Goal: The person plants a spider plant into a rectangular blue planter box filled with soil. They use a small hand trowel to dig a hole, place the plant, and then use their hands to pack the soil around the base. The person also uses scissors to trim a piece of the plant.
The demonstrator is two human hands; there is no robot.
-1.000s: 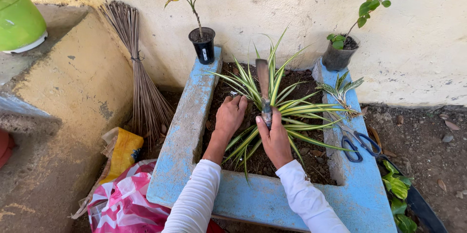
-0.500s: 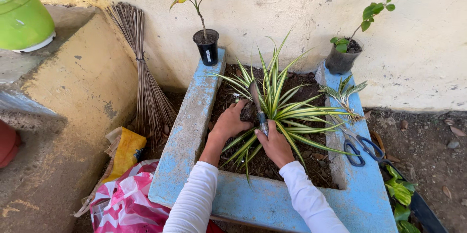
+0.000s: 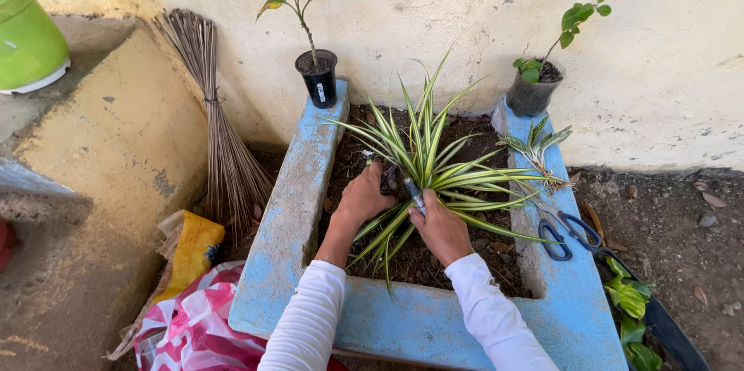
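The left hand (image 3: 363, 199) curls its fingers around a dark tool blade (image 3: 390, 179) at the base of the striped plant (image 3: 430, 162); the fingertips themselves are hidden against the soil. The right hand (image 3: 439, 225) closes its fingers on the grey tool handle (image 3: 415, 197), just at the plant's base, thumb toward the leaves. The two hands sit close together, almost touching, with long green-and-cream leaves crossing over both wrists.

The plant stands in dark soil (image 3: 473, 238) inside a blue concrete planter (image 3: 287, 216). At 11 o'clock from the hands, a small black pot with a seedling (image 3: 319, 76) sits on the planter's rim. At 1 o'clock, a second dark pot with a leafy sprig (image 3: 533, 90) stands on the opposite rim, and a small striped offshoot (image 3: 535, 146) lies just below it. At 3 o'clock, blue-handled scissors (image 3: 564, 227) rest on the rim. At 9 o'clock, a stick broom (image 3: 221, 138) leans on the wall. At 7 o'clock lies a pink and white plastic bag (image 3: 190, 328), beside a yellow bag (image 3: 194, 243). A green pot (image 3: 27, 34) sits far at 10 o'clock.
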